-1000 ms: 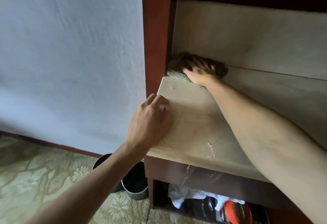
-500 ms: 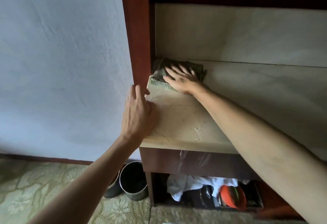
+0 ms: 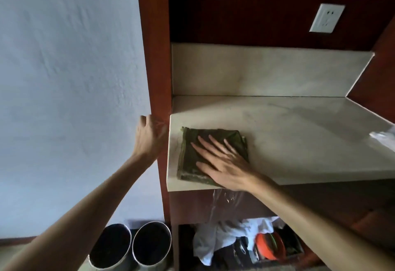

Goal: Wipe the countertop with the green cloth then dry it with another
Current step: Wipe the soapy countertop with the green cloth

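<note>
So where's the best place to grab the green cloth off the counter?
Pinch the cloth's left edge, coming from the counter's left end. The right hand lies flat across its right half, and the folded layers show bare along the left edge.

I look all over for words and I find none to read. The white wall socket (image 3: pixel 326 18) has only little holes, no letters. The orange thing (image 3: pixel 269 245) on the low shelf is too blurry, so I cannot tell if it has any words on it.
</note>
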